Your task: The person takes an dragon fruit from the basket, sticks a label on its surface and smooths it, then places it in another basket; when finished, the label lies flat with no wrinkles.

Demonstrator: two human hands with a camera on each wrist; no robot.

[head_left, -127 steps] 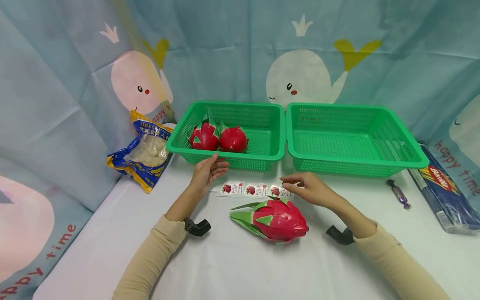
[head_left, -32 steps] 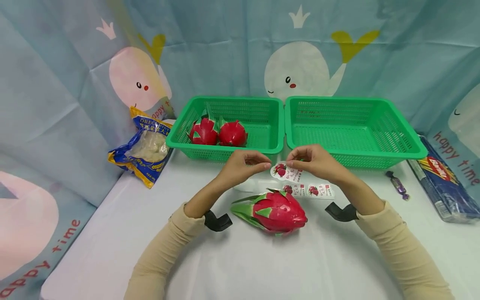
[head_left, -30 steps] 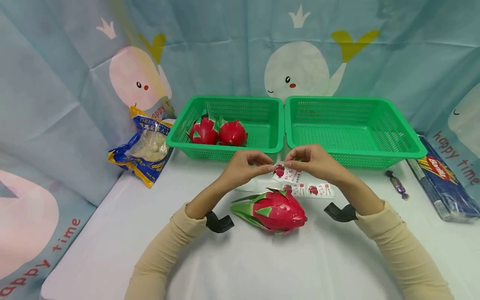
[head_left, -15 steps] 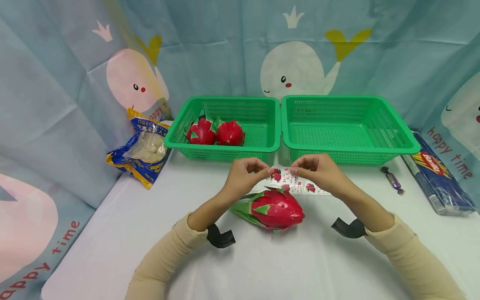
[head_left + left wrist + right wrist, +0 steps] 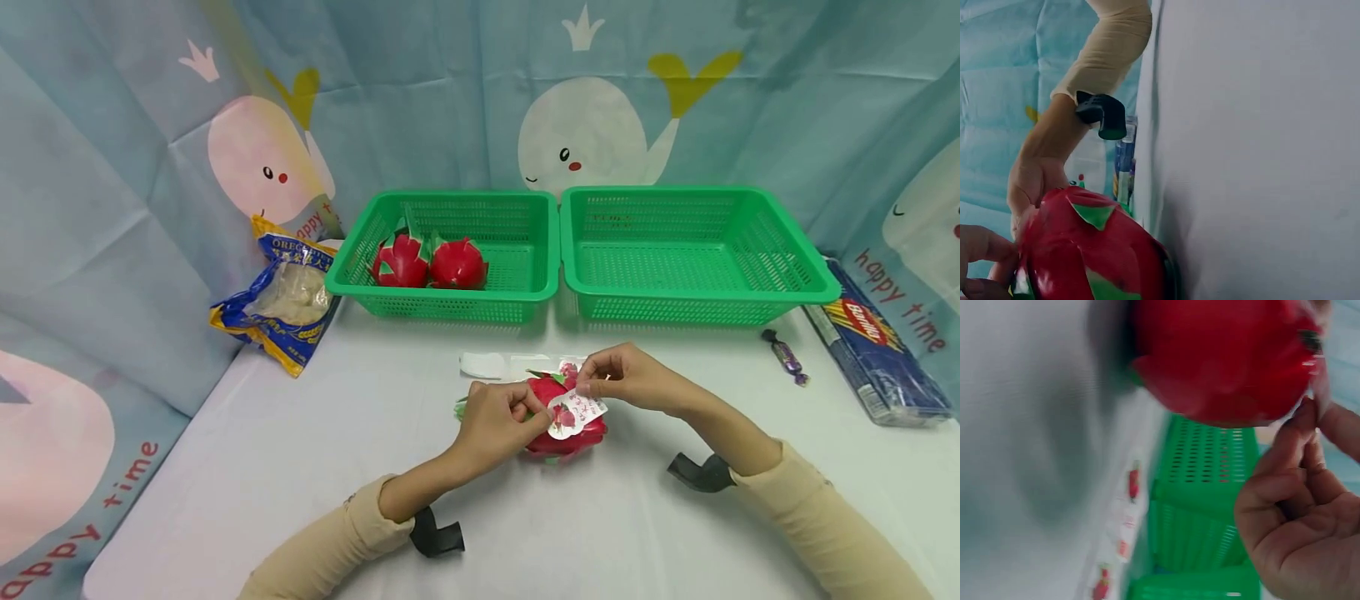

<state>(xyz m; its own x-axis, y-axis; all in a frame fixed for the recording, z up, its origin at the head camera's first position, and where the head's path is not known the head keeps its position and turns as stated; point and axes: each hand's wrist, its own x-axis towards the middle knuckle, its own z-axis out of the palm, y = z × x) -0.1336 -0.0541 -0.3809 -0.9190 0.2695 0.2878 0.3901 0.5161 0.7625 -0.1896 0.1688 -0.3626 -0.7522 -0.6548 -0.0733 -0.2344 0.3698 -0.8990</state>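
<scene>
A red dragon fruit [image 5: 558,448] with green scales lies on its side on the white table. Over its upper face is a white sticker [image 5: 574,414] printed with dragon fruit. The left hand [image 5: 495,425] pinches the sticker's left edge between thumb and forefinger, partly covering the fruit's green end. At the sticker's upper right edge, the right hand [image 5: 633,379] pinches it, with the sticker seen edge-on against the fruit [image 5: 1222,362] in the right wrist view. Just behind the fruit lies the sticker strip [image 5: 525,363], its right part hidden by the right hand.
Two green baskets stand at the back; the left basket [image 5: 517,296] holds two dragon fruits [image 5: 431,262], while the right basket [image 5: 697,296] stands beside it. A blue-yellow bag [image 5: 285,292] leans at left. A wrapped candy [image 5: 785,357] and a blue pasta pack [image 5: 873,342] lie at right.
The sticker, on the strip in the oldest frame, was peeled off and held above the strip. Over the last half second both hands brought it toward the person, onto the fruit's upper side.
</scene>
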